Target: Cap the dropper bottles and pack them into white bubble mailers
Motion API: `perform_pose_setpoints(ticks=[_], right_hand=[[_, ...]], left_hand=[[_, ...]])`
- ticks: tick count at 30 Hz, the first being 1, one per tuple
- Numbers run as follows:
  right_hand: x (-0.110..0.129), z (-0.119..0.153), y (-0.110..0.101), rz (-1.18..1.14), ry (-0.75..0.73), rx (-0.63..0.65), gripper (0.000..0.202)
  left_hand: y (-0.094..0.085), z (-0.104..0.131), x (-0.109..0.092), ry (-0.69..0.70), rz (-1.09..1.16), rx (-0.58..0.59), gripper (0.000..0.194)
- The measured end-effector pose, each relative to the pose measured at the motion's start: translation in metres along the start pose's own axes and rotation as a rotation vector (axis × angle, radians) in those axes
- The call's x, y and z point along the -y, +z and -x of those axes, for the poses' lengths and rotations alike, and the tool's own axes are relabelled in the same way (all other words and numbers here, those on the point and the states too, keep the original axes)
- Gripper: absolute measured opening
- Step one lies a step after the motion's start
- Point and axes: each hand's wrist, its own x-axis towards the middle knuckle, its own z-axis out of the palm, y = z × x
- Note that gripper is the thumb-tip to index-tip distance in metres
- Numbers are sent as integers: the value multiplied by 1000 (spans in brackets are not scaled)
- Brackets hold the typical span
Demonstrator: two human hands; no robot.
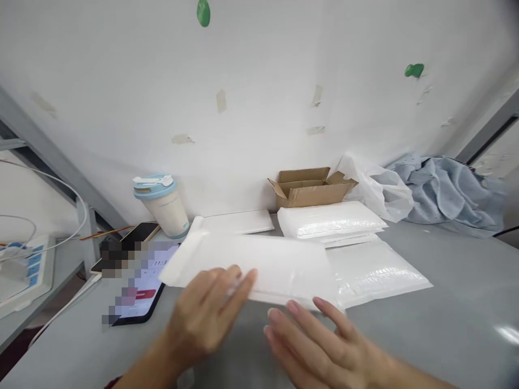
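A white padded envelope [279,259] lies tilted in front of me, its flap end toward the left. My left hand [211,308] is at its near edge, fingers bent and pressed on it; the thumb is hidden. Just below the envelope's near right edge, my right hand [320,340] has its fingers stretched out and holds nothing. To the right, another padded envelope [377,270] lies flat, partly under a stack of white padded envelopes [332,220]. Behind the front envelope rests a flat white item [239,222].
An open cardboard box [314,193], a white plastic bag [377,186] and a bluish cloth [450,192] stand along the wall. On the left are a lidded cup [166,210], a dark phone [140,233], a lit phone [141,294] and a power strip [32,270] with cables.
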Motion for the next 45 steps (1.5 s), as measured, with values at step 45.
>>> perform_pose_setpoints(ticks=[45], right_hand=[[-9, 8, 8, -370, 397, 531, 46]], left_hand=[[-3, -7, -1, -1327, 1733, 552, 28]])
